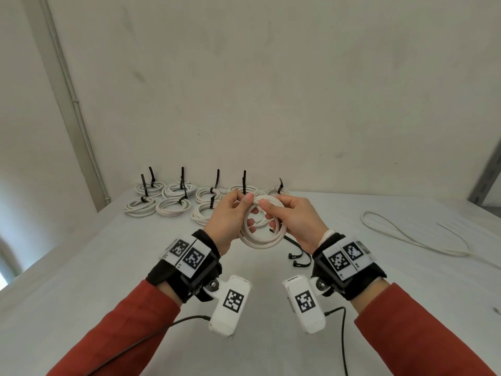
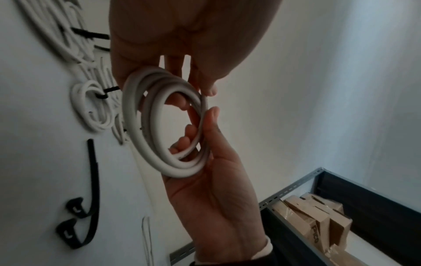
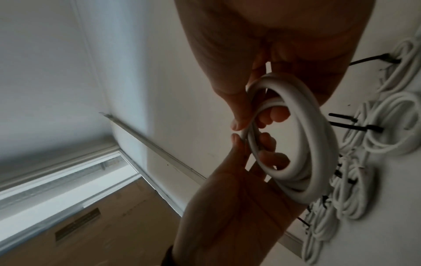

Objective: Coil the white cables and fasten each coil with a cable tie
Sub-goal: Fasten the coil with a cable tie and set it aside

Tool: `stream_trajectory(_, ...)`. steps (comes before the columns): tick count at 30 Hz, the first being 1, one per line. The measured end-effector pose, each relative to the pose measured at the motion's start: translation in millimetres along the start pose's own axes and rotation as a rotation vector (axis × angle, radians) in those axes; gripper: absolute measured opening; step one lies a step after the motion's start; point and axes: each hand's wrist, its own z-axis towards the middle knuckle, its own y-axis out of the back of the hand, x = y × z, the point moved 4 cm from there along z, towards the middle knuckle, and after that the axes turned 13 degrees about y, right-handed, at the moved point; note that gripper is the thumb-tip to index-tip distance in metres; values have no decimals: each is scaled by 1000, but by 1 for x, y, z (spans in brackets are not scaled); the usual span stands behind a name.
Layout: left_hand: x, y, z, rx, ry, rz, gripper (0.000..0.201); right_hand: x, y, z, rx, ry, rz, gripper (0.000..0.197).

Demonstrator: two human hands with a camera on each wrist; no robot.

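Note:
A white cable coil (image 1: pixel 260 241) of a few loops hangs above the table, held upright between both hands. My left hand (image 1: pixel 249 208) pinches its upper left arc, thumb on the outside and fingers through the ring. My right hand (image 1: pixel 268 213) pinches the upper right arc the same way. The left wrist view shows the coil (image 2: pixel 145 126) with a cut end lying inside the loops. In the right wrist view the coil (image 3: pixel 315 144) is seen with both thumbs meeting on its edge. Two black cable ties (image 1: pixel 298 257) lie on the table under my right wrist; no tie is on the held coil.
Several tied coils (image 1: pixel 173 198) with black tie tails sticking up sit in rows at the table's back left. A loose white cable (image 1: pixel 406 234) trails across the right side. A metal shelf with cardboard boxes (image 2: pixel 318 225) stands beyond the table's right edge. A wall rises behind.

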Motion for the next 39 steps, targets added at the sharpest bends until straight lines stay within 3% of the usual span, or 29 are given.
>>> stream_trajectory(3, 14, -2, 7, 13, 64, -48, 24, -7, 3, 3, 97, -54, -133, 20)
stream_trajectory(6, 26, 4, 19, -82, 27, 2, 26, -17, 19, 12, 150, -102, -392, 43)
stream_trajectory(9, 36, 13, 29, -187, -14, 84, 27, -30, 45, 20, 212, -89, -712, 27)
stream_trajectory(13, 46, 22, 39, -237, -47, 134, 28, -47, 59, 17, 468, -103, -1081, 17)
stream_trajectory(17, 49, 26, 50, -257, -71, 159, 27, -60, 48, 11, 666, -145, -1178, 22)
stream_trajectory(22, 46, 29, 58, -269, -97, 148, 26, -66, 36, 14, 754, -98, -1238, 12)
stream_trajectory(31, 32, 38, 75, -313, -172, 93, 25, -38, 42, 32, 640, 56, -1090, 9)
stream_trajectory(39, 28, 51, 78, -377, -214, 80, 25, 44, 44, 28, 259, 144, -309, 8)
